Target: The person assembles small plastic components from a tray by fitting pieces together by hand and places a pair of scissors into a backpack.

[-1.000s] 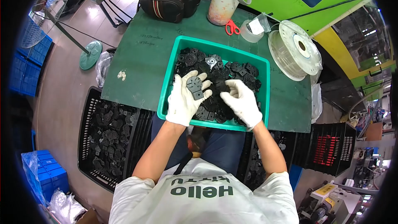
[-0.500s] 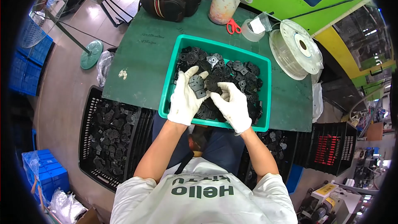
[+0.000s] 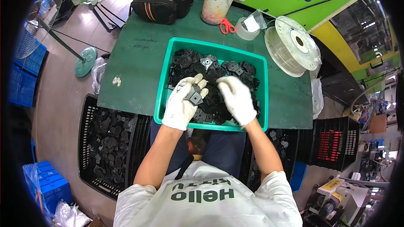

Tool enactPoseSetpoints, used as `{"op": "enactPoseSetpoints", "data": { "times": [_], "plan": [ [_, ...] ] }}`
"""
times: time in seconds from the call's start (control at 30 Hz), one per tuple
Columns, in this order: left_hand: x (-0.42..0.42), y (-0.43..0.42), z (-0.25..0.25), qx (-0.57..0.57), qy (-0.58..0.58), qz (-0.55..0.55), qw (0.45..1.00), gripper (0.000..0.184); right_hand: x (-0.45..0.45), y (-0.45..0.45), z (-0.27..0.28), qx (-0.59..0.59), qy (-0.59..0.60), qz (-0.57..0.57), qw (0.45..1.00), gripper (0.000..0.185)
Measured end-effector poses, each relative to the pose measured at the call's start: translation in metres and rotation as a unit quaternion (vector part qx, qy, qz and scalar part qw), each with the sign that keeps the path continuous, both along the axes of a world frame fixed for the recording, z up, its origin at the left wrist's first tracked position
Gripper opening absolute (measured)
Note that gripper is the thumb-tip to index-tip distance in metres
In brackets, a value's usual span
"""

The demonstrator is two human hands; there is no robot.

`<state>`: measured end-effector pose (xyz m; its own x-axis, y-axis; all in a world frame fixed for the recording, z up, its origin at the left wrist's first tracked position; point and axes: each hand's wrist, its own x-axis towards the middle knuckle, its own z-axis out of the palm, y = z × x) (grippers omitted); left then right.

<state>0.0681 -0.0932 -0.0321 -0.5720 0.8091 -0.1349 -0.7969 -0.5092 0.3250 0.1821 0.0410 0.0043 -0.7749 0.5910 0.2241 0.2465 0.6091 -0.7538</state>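
My left hand [image 3: 176, 110], in a white glove, is closed around a small black plastic part [image 3: 195, 97], with its square end and centre hole facing up. My right hand [image 3: 238, 103], gloved too, hovers over the right half of a green bin [image 3: 264, 88]. Its fingers are curled and smeared by motion, so whether anything is in them cannot be seen. Under both hands, the bin holds many loose black plastic parts [image 3: 187, 61]. A metal-faced part [image 3: 206, 62] shows among them.
The bin stands on a dark green table [image 3: 134, 65]. Behind it are a backpack [image 3: 158, 0], a bottle [image 3: 216, 2], red scissors [image 3: 227, 26], a tape roll [image 3: 247, 30] and a large spool [image 3: 292, 46]. A black crate [image 3: 107, 143] of similar parts stands left of my legs.
My right hand has moved away from my left hand, to the right. The part in my left hand has turned. The view has shifted slightly, so the table and bin appear further left.
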Motion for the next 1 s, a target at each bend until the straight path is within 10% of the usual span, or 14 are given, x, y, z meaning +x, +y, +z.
{"op": "enactPoseSetpoints", "data": {
  "times": [0.17, 0.33, 0.7, 0.83, 0.9, 1.0],
  "plan": [
    [-0.002, 0.0, 0.002, 0.001, -0.048, -0.008, 0.999, 0.018, -0.008, 0.074, -0.018, 0.259, -0.162, -0.094, 0.948, 0.023],
    [-0.003, -0.002, 0.006, -0.008, -0.089, -0.005, 0.996, 0.02, -0.018, 0.079, -0.02, 0.272, -0.286, -0.059, 0.917, 0.026],
    [-0.004, 0.0, 0.016, -0.018, -0.081, -0.038, 0.996, 0.043, -0.017, -0.03, 0.029, -0.01, 0.012, 0.028, 0.999, 0.028],
    [-0.002, -0.004, -0.001, -0.043, 0.052, -0.049, 0.997, 0.029, -0.026, -0.048, 0.012, 0.048, 0.045, 0.115, 0.991, 0.025],
    [0.0, -0.004, 0.004, -0.09, -0.034, -0.001, 0.995, 0.025, -0.022, -0.04, 0.021, -0.12, 0.023, 0.125, 0.985, 0.022],
    [-0.001, -0.003, 0.011, -0.056, -0.057, 0.0, 0.997, 0.022, -0.015, 0.017, 0.017, 0.128, 0.007, 0.044, 0.991, 0.019]
  ]
}}
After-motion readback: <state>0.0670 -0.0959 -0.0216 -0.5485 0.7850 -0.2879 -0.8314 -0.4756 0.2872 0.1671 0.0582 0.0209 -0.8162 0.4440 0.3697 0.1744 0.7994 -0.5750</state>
